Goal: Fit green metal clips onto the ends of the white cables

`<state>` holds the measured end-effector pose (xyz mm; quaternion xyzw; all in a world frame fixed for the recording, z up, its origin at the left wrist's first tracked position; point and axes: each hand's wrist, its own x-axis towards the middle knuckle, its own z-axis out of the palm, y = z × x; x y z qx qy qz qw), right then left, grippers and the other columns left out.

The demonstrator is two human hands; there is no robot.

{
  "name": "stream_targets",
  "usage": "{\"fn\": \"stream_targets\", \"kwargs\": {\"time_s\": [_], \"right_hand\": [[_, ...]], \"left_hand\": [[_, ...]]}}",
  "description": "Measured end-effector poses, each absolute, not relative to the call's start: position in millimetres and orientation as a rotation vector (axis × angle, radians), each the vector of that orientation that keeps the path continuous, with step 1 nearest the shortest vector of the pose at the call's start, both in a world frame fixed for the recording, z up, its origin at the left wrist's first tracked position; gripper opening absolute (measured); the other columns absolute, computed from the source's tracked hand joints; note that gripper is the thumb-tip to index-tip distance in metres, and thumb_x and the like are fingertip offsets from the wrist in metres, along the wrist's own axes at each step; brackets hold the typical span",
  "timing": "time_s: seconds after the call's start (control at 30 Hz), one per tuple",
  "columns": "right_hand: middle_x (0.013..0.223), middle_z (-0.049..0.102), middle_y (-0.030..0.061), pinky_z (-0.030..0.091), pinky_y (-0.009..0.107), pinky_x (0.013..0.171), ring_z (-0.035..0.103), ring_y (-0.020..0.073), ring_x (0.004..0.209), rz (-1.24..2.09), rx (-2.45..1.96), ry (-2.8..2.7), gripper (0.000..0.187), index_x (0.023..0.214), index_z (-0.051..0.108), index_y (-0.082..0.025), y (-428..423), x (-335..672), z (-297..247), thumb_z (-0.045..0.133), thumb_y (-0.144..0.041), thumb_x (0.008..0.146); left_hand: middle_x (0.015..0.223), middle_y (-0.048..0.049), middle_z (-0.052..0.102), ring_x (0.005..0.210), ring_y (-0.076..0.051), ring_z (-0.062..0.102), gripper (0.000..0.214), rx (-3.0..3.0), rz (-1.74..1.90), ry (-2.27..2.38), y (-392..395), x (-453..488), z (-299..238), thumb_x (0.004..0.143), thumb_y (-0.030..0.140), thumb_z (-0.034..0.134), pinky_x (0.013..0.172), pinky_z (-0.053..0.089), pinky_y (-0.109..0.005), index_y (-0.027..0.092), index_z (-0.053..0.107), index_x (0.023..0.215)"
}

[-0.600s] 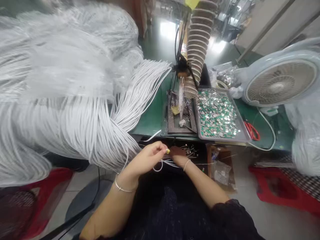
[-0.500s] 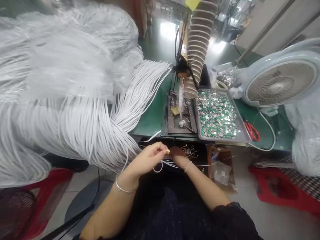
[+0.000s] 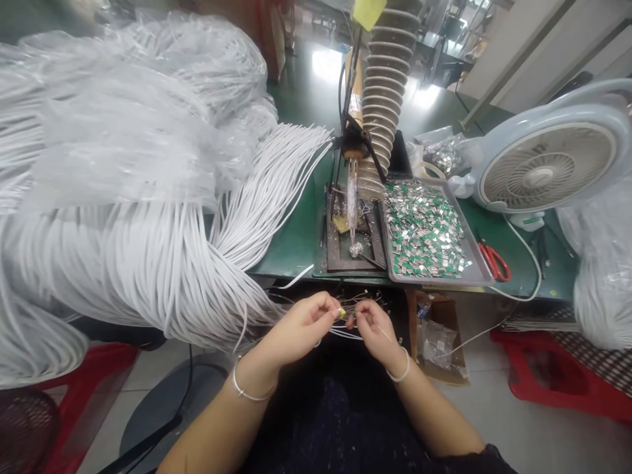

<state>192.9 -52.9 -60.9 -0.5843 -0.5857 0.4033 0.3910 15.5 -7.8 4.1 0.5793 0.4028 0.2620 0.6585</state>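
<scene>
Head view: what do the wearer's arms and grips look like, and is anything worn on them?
The left grip and right grip are ungloved. A thin silvery bangle with a small knob circles the left wrist; a plain pale bracelet circles the right. The right forearm is bare up to a dark sleeve; no left sleeve shows.

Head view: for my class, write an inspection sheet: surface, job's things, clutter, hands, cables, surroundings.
Surface: green table, bearing a tray of green-and-silver pieces
Job's things: yellow piece, held; soldering iron, tip down
Clutter: red-handled scissors beside the tray; plastic bag behind it
Hands: left hand pinches the yellow piece; right hand close by, its hold unclear
Cables: white cables heaped at left, partly under plastic sheeting
Surroundings: fan at right, red stool below
</scene>
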Motion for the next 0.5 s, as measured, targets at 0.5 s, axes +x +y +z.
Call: {"fn": "stream_targets", "kwargs": {"time_s": [0.5], "right_hand": [[0.087,0.054,0.0004,0.046,0.023,0.069,0.054,0.0105,0.076,0.758,-1.213,-1.410,0.016,0.089,0.057,-0.024,-41.8,191.4,30.1,0.048,-0.011,0.087]], "left_hand": [[0.056,0.0091,0.038,0.047,-0.006,0.027,0.017,0.974,0.778,0.871,-11.6,36.8,33.8,0.085,0.035,0.051,0.046,0.026,-0.020,0.019,0.048,0.081]]}}
